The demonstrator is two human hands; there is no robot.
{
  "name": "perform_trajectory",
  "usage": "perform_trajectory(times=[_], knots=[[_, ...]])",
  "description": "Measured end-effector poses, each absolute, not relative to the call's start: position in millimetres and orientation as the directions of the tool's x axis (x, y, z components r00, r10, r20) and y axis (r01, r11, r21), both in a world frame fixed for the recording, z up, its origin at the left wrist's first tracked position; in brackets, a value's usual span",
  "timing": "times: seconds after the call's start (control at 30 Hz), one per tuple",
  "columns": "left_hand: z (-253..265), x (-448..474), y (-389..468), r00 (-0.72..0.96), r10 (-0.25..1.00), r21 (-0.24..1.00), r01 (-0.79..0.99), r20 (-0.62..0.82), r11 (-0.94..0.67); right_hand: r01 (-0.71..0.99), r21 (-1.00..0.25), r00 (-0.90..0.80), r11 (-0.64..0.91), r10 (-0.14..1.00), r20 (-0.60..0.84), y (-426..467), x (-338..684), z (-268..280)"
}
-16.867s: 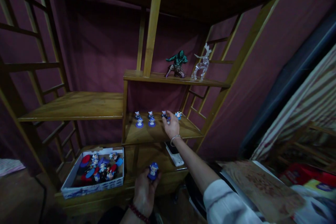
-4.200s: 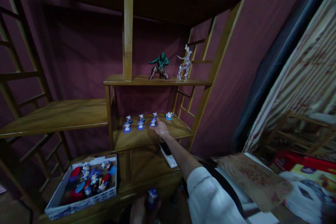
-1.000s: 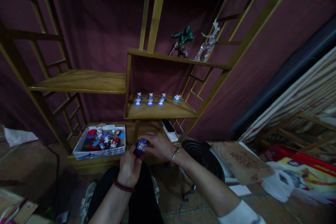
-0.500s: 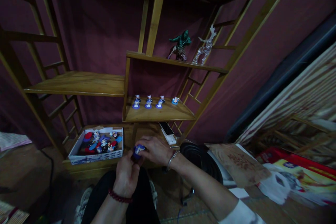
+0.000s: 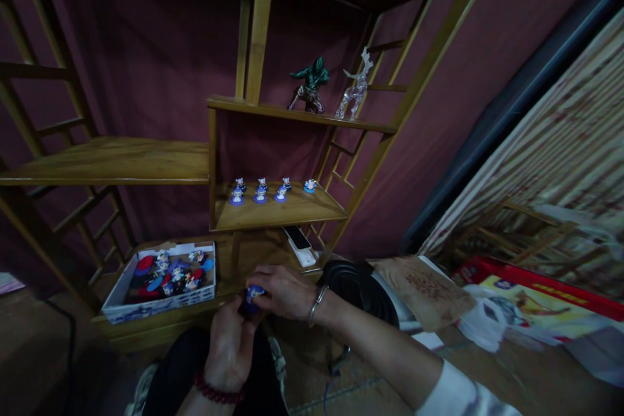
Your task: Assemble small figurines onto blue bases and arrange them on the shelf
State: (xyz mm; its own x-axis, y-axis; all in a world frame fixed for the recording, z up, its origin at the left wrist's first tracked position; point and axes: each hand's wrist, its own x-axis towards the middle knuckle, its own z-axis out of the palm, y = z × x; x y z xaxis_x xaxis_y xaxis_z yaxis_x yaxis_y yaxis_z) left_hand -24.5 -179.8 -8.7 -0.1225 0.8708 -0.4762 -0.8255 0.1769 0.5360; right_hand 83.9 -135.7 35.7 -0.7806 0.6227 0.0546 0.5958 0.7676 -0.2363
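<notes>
Sitting between both hands [image 5: 228,341] [image 5: 284,292] — blue figurine [image 5: 253,294].

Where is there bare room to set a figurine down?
Left shelf: bare up to the divider. Figurine shelf: bare between the purple-based figurines and its front edge, also before the blue-based figurine. Crowded: that shelf's back left, and the open box.

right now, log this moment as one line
left hand: holds blue figurine | right hand: grips blue figurine | box: toys inside | shelf: seven figurines
</notes>
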Motion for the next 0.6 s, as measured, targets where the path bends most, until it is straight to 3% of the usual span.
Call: perform_trajectory(times=[0.27, 0.43, 0.6], knots=[[-2, -18, -180, -0.075, 0.865, 0.552, -0.796, -0.496, 0.248, 0.568, -0.202, -0.804, 0.798, 0.59, 0.07, -135, 95, 36], [1, -18, -176, -0.076, 0.866, 0.538, -0.81, -0.494, 0.235, 0.619, -0.165, -0.769, 0.768, 0.635, 0.067, -132, 93, 35], [-6, -21, -170, -0.047, 0.883, 0.527, -0.817, -0.467, 0.235, 0.628, -0.241, -0.744, 0.74, 0.662, 0.093, -131, 92, 34]])
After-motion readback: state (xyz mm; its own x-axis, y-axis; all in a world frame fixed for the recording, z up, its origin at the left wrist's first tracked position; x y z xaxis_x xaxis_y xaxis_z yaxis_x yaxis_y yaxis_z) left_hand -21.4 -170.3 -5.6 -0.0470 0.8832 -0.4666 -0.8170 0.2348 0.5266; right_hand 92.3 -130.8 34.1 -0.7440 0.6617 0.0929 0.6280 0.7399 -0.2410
